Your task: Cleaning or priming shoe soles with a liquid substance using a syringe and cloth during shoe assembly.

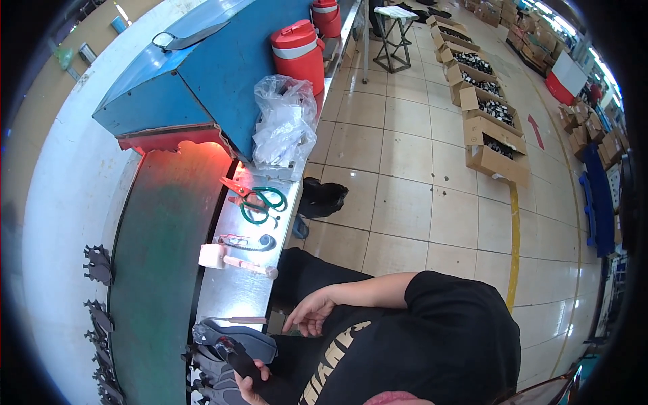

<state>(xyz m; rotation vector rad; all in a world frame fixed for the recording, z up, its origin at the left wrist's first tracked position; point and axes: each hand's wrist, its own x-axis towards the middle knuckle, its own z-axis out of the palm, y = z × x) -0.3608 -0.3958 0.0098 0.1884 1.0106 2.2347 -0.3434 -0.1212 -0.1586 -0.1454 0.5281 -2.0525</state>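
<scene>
My left hand [250,387] grips a glossy black part [236,358], whose exact kind I cannot make out. It is over a grey sole-shaped piece [260,344] on the metal ledge, next to a stack of similar grey pieces with tabs [214,383]. My right hand [313,312] hangs in front of my black shirt, fingers loosely bent and apart, nothing in it. A thin tool [236,319] lies on the ledge just above the grey piece. Farther along are a white-headed mallet [213,256], a dark curved strip [260,244] and green-handled scissors [260,202].
A green conveyor belt [162,250] runs beside the ledge into a blue hood [223,81] glowing red inside. Dark tabbed pieces [98,264] line its far side. A plastic bag [283,125] and red jug [298,54] stand behind. Open cartons [496,162] line the tiled floor.
</scene>
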